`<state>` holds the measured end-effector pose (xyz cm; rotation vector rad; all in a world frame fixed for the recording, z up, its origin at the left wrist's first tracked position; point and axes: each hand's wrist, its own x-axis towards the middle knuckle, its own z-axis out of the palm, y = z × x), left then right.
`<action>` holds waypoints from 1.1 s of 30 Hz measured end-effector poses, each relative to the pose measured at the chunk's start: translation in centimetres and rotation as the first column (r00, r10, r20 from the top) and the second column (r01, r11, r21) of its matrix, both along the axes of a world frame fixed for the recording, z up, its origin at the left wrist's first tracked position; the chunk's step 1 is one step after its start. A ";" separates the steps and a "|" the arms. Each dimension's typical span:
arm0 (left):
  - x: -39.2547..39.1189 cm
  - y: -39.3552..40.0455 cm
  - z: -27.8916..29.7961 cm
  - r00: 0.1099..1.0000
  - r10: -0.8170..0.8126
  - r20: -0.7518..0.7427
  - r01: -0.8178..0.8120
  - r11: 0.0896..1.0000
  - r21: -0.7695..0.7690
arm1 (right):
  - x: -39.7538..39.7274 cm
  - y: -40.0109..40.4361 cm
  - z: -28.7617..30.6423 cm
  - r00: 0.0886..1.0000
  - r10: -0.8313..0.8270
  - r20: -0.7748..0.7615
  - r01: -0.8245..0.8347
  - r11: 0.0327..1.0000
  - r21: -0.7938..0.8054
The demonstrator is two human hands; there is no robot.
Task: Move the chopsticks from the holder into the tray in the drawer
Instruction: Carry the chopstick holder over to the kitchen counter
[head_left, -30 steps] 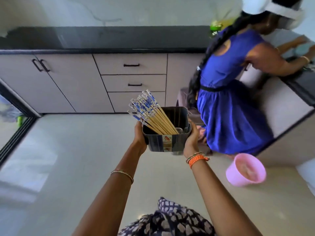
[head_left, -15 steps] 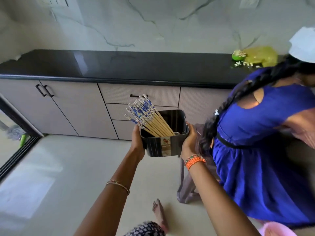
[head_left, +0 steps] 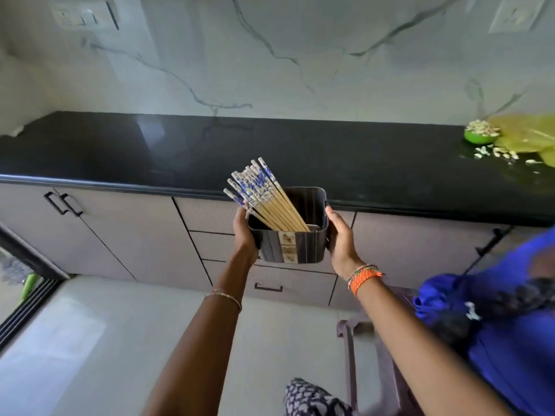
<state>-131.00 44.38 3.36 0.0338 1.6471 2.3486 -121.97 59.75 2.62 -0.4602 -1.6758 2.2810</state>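
A dark rectangular holder (head_left: 289,246) is held in the air in front of the counter's drawers. My left hand (head_left: 244,231) grips its left side and my right hand (head_left: 341,235) grips its right side. A bundle of bamboo chopsticks (head_left: 267,199) with blue-and-white patterned tops leans to the left out of the holder. Behind the holder is a stack of three drawers (head_left: 210,244), all shut, with the lowest handle (head_left: 268,286) showing. No tray is in view.
A black countertop (head_left: 270,151) runs across under a marble wall. A green bowl (head_left: 479,135) and yellow bag (head_left: 528,136) sit at its right end. A person in a blue dress (head_left: 507,334) crouches at right beside a plastic stool (head_left: 369,355). Cupboard doors (head_left: 90,232) stand left.
I have stepped closer to the counter carrying the holder in both hands. The countertop now fills the view and the person in blue has shifted to the lower right.
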 end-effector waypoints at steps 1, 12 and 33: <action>-2.3 0.3 0.3 1.000 -0.001 -0.015 0.001 1.000 -0.003 | -2.3 0.2 0.3 1.000 0.002 -0.010 -0.002 1.000 -0.001; -26.6 6.2 1.3 0.994 -0.098 0.049 0.098 0.995 0.001 | -27.2 3.5 1.6 0.947 -0.317 -0.047 0.306 0.938 -0.164; -35.1 9.1 -0.9 0.932 -0.266 0.246 0.301 0.946 -0.117 | -34.5 8.1 1.3 0.831 -0.514 0.213 0.549 0.820 -0.160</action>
